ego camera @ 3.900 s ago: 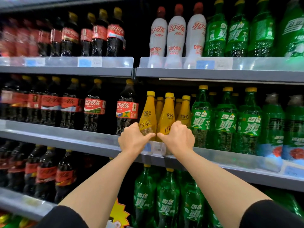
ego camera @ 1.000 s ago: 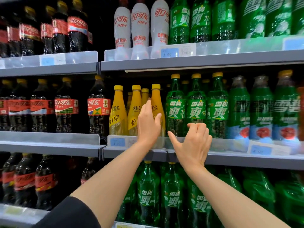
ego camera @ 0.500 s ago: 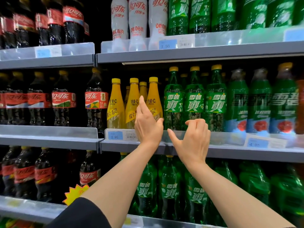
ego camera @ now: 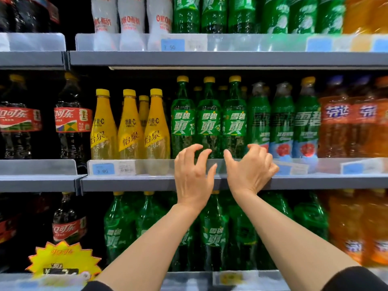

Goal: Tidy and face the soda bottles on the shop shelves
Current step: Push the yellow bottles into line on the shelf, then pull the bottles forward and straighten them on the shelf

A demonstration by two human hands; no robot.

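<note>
On the middle shelf (ego camera: 147, 182) stand three green soda bottles with yellow caps (ego camera: 209, 118), labels facing out, right of several yellow bottles (ego camera: 130, 127). My left hand (ego camera: 193, 175) and my right hand (ego camera: 251, 169) hover side by side at the clear shelf-front strip, just below those green bottles. Both hands have curled, spread fingers and hold nothing. The fingertips lie in front of the bottles' lower parts; whether they touch is unclear.
Dark cola bottles (ego camera: 72, 120) fill the left bay. More green bottles (ego camera: 283, 120) and orange bottles (ego camera: 338, 122) stand to the right. White bottles (ego camera: 130, 19) and green ones line the top shelf; green bottles (ego camera: 212, 234) fill the lower shelf. A yellow starburst price tag (ego camera: 63, 259) sits bottom left.
Both hands have left the yellow bottles and shifted right along the shelf front to the green bottles. My view has panned right, bringing orange bottles into sight.
</note>
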